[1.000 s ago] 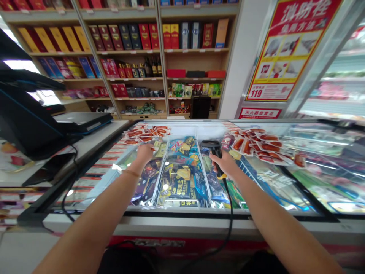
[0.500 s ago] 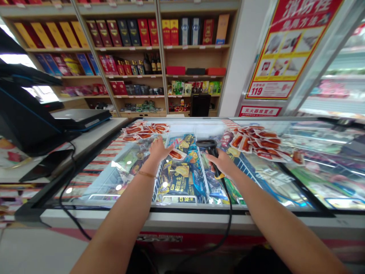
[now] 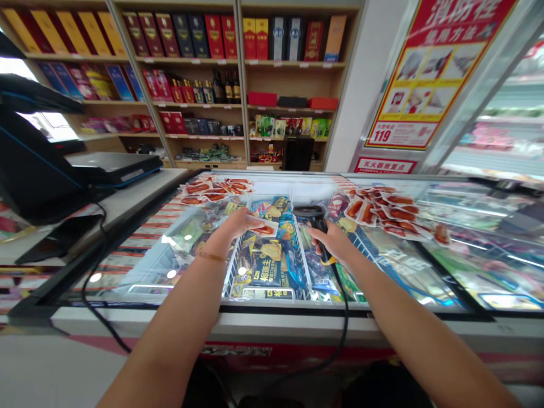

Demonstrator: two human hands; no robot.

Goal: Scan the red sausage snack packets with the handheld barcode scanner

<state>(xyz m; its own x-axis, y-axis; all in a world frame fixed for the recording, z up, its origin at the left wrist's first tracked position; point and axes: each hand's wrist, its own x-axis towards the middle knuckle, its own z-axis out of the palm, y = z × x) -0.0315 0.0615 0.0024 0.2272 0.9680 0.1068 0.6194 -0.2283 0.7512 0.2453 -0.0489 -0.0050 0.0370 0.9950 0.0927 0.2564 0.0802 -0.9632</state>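
Observation:
A small vacuum-packed sausage point(image 3: 267, 228) in a white-edged packet is over the middle of the freezer's glass lid. My left hand point(image 3: 238, 222) has its fingers closed at the packet's left end; some fingertips are hidden. To the right, my right hand point(image 3: 332, 241) is wrapped around the handle of a black barcode scanner point(image 3: 309, 213), its head pointing left toward the packet. From the grip a black cable point(image 3: 345, 317) runs down over the freezer's front edge. One pile of sausage packets point(image 3: 212, 190) lies beyond my left hand, and a larger pile point(image 3: 385, 211) lies right of the scanner.
Under the glass, wire baskets hold bagged frozen goods point(image 3: 270, 262). A black scale point(image 3: 114, 167) stands on the counter at the left, where another cable point(image 3: 91, 272) hangs down. Shelves of boxes and bottles point(image 3: 195, 90) stand behind. A red poster point(image 3: 429, 73) is at the right.
My left hand's fingers, spread beside the packet before, have come together on its left end. The scanner stays in my right hand, almost unmoved. The view has shifted slightly.

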